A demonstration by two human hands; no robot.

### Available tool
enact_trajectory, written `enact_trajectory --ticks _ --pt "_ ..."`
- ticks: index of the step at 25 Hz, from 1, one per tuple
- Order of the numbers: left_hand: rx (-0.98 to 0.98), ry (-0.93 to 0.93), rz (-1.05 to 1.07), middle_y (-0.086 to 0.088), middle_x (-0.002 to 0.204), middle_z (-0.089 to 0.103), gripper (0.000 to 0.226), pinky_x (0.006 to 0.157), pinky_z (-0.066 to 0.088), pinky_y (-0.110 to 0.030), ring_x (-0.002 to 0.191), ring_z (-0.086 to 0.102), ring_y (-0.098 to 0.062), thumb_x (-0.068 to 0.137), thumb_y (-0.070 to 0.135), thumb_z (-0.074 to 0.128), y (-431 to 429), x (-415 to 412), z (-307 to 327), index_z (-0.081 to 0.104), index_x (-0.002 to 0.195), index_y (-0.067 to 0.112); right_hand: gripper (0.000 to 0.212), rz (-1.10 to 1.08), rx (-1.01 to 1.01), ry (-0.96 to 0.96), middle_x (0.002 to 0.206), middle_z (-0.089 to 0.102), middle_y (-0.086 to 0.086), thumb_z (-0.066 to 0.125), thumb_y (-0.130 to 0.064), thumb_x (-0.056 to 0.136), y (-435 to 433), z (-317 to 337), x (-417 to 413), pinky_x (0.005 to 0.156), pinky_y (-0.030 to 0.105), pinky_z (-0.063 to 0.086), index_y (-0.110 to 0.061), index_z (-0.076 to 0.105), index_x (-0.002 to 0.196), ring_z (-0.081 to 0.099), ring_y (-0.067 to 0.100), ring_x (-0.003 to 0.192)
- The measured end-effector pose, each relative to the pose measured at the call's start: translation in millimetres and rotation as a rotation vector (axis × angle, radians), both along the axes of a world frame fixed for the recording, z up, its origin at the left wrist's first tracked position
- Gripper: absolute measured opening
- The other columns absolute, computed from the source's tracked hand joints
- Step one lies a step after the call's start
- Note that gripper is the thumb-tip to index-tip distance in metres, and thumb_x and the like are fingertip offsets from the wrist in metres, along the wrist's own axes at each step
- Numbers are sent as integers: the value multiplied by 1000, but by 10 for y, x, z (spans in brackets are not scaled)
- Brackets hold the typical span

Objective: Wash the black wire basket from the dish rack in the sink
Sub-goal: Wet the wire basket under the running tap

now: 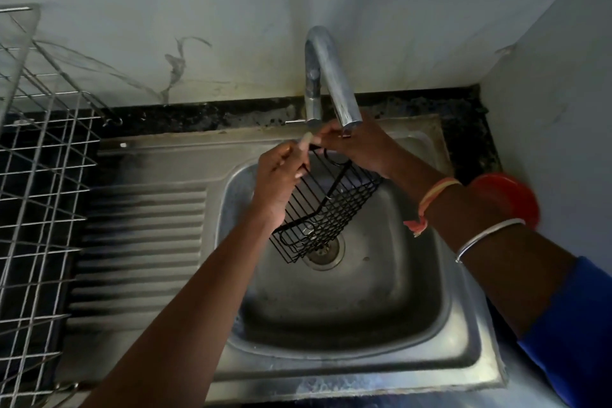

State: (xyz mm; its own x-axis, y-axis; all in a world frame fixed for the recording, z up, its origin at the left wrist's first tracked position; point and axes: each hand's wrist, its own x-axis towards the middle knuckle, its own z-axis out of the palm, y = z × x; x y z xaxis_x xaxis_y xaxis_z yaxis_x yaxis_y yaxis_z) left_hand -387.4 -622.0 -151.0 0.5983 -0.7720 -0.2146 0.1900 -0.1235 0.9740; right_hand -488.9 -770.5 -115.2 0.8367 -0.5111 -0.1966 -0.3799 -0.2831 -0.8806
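At frame centre we grip the black wire basket [326, 209] with both hands: left hand [278, 182] curled on its side rim, right hand [357, 151] clasping its upper end beneath the faucet [331, 76]. The grid basket hangs tilted over the sink [364, 308]. A dish rack [39, 175] stands at left.

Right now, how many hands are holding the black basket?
2. The left hand grips the black wire basket on its left side; the right hand holds its top end under the tap, over the sink.
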Motion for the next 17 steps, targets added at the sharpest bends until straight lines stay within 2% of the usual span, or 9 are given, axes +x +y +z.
enact_trajectory --ticks 3,4,6,9,11,13,15,16,17 --pt "34 64 144 5 63 45 35 50 30 -16 53 36 -5 100 32 60 -104 21 -7 53 70 15 37 105 -180 100 112 69 6 48 -39 99 14 -48 -28 79 21 46 -16 65 122 65 10 98" --pt "51 73 151 4 63 44 35 49 30 -16 53 36 -5 100 34 60 -145 30 -9 52 69 18 40 71 -163 125 110 68 4 44 -41 100 52 -53 -28 77 20 43 -15 63 123 63 13 99" --pt "60 61 148 0 65 47 35 52 33 -16 55 40 -7 100 32 60 -225 29 -24 53 69 17 37 -80 -116 150 92 62 -2 39 -38 102 247 -52 -4 65 17 41 -11 60 116 61 11 83" --pt "47 55 157 -14 76 55 34 62 43 -24 71 52 -22 100 31 61 -331 4 -68 58 70 14 29 -266 -357 154 107 60 6 46 -25 100 562 -153 -31 74 25 47 -8 55 122 60 16 91" --pt "64 56 167 -15 79 58 36 67 44 -26 75 54 -22 99 33 62 -357 -35 -102 60 74 8 26 -339 -426 167 108 61 7 49 -26 98 593 -179 -69 76 28 48 -10 61 114 60 19 94" --pt "71 49 136 -14 81 61 42 66 43 -24 72 54 -18 98 36 62 -380 -87 -120 63 83 -2 31 -334 -599 342 94 65 4 45 -37 98 526 -146 -33 75 33 48 -13 65 99 61 20 84" --pt "73 56 95 -15 82 62 49 65 44 -26 72 55 -18 98 39 61 -393 -114 -137 62 92 -9 38 -298 -717 470 77 59 -2 39 -48 97 465 -111 22 76 35 41 -18 60 88 54 18 72" --pt "79 65 95 -13 82 64 49 67 45 -28 73 57 -19 98 39 61 -393 -106 -149 62 93 -9 37 -262 -654 451 72 56 -3 39 -49 97 429 -88 25 76 35 40 -19 57 83 52 18 68" --pt "81 74 114 -10 81 66 46 69 47 -28 74 59 -17 97 39 62 -388 -90 -154 64 90 -6 37 -224 -497 400 69 56 -2 42 -46 97 371 -69 24 73 34 41 -17 55 77 53 19 65"
